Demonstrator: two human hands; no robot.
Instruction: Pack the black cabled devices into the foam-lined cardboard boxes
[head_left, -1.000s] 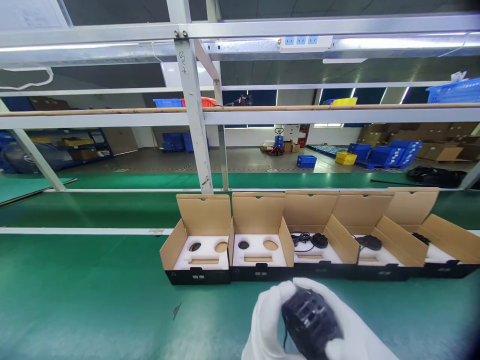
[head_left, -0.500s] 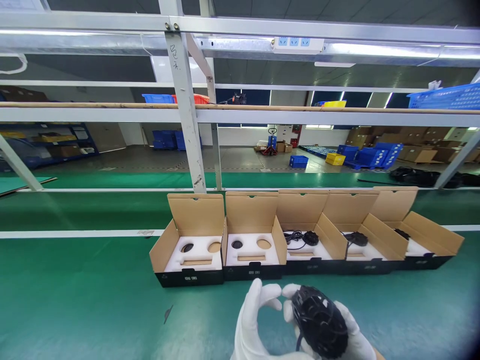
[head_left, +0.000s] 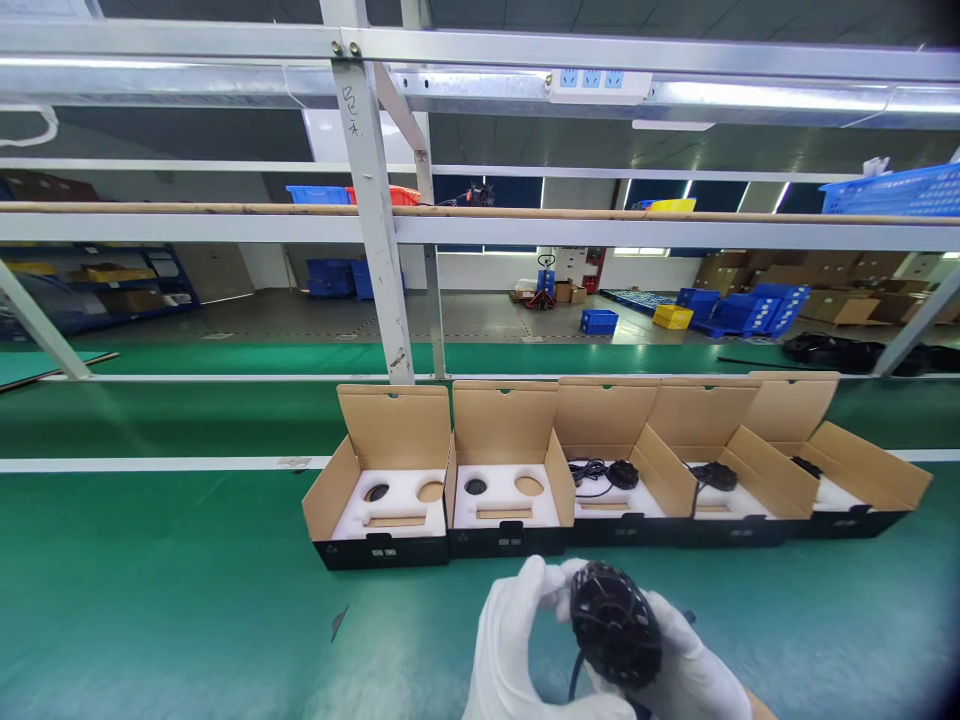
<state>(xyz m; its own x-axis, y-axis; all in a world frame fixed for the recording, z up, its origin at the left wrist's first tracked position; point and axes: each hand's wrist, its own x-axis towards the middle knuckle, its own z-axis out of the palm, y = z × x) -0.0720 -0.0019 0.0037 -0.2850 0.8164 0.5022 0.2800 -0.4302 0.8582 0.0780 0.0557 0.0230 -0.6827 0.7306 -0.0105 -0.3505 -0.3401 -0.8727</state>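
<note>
My right hand [head_left: 686, 665], in a white glove, is closed around a black round device [head_left: 616, 625] with ribbed edges. A thin black cable [head_left: 576, 675] hangs from its lower left. My left hand [head_left: 514, 640], gloved as well, curves around the device's left side, its upper fingertips at the rim and another finger reaching beneath. Beyond my hands, an open carton [head_left: 510, 540] has a white foam insert [head_left: 495, 490] with round cutouts. The carton to its left [head_left: 382, 553] has a similar insert. Similar black devices with cables [head_left: 621, 475] lie in the cartons to the right.
The cartons stand in a row on a green work surface [head_left: 187, 600]. A small dark scrap [head_left: 339, 622] lies left of my hands. A metal upright [head_left: 375, 220] and a shelf rail [head_left: 600, 230] rise behind the row. A blue basket [head_left: 892, 190] sits on the upper shelf.
The black device has shifted left and slightly up in my right hand, turning its round face more towards me. My left fingertips have closed in to its rim. The cartons stay put.
</note>
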